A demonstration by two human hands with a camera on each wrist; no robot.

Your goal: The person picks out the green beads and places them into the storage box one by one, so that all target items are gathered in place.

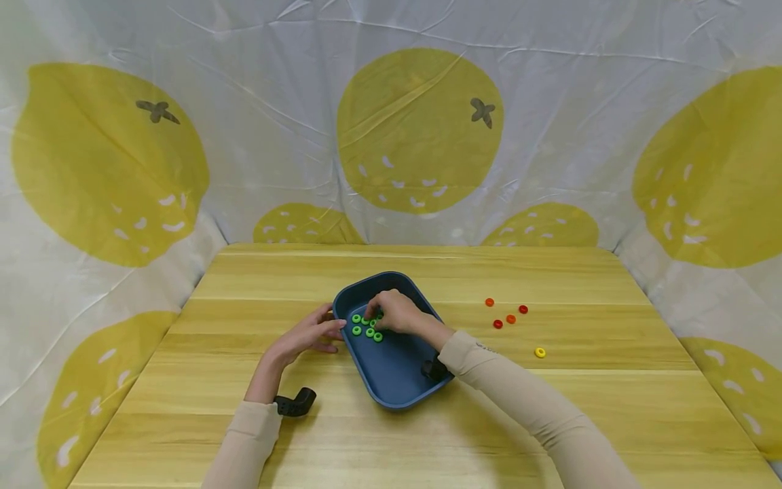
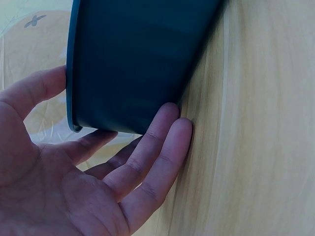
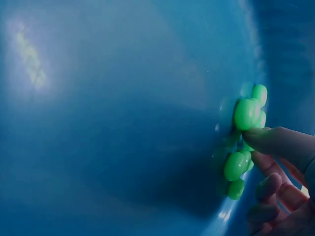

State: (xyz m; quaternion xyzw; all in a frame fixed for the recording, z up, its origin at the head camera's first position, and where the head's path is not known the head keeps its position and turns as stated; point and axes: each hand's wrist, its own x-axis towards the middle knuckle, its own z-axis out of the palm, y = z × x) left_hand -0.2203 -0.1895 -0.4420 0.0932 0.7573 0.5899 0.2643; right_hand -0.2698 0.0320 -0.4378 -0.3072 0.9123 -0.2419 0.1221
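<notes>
A dark blue rectangular tray [image 1: 394, 387] sits on the wooden table, turned at an angle. Several small green rings [image 1: 369, 333] lie together toward its far left end. My right hand [image 1: 397, 312] reaches down among them; in the right wrist view its thumb and forefinger pinch a green ring [image 3: 248, 143], partly covered by the fingers. Outside the tray, my left hand [image 1: 305, 336] rests at the left wall. Its thumb touches the rim in the left wrist view, while the loosely extended fingers [image 2: 170, 147] lie along the outer wall, close to the tabletop.
To the right of the tray lie two orange rings [image 1: 510, 319], two red rings [image 1: 523, 309] and a yellow ring [image 1: 540, 352]. A lemon-print cloth [image 1: 421, 129] hangs around the back and sides of the table [image 1: 586, 414]. Black camera mounts [image 1: 296, 402] sit on both wrists.
</notes>
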